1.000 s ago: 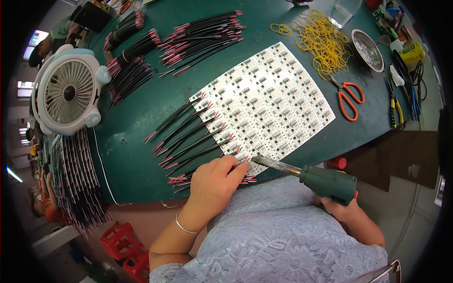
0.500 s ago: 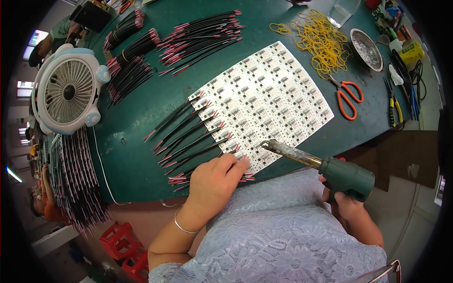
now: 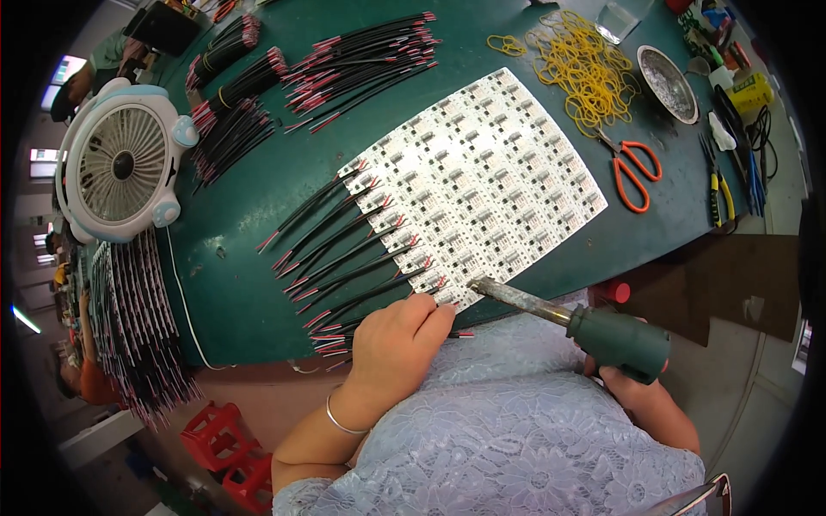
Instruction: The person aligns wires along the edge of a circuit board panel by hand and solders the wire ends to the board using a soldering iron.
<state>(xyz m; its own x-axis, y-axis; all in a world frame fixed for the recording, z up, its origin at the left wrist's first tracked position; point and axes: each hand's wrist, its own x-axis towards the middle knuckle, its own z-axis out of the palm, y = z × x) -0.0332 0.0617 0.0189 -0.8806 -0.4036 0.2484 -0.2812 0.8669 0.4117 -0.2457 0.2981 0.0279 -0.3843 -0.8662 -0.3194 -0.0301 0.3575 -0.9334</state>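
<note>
A white sheet of small circuit boards [image 3: 495, 163] lies on the green table, tilted. Along its left edge several black wires [image 3: 327, 222] with red and white ends are attached in a row. My left hand [image 3: 400, 340] is closed at the sheet's near left corner, with loose wires sticking out on both sides of it; the fingertips partly hide what they pinch. My right hand [image 3: 635, 387] grips a green soldering iron [image 3: 618, 342], partly hidden behind its body. The iron's tip is over the near part of the sheet, close to my left fingertips; contact cannot be made out.
Wire bundles [image 3: 366, 64] lie at the back left, near a white fan [image 3: 125, 163]. Yellow rubber bands [image 3: 581, 73], a metal bowl [image 3: 668, 84], orange-handled scissors [image 3: 635, 175] and yellow-black pliers [image 3: 718, 193] are on the right. Finished wired strips [image 3: 138, 327] hang at the left edge.
The soldering iron's tip has moved nearer to me across the sheet, toward the near left corner. My left hand has shifted slightly toward me. The view has moved a little.
</note>
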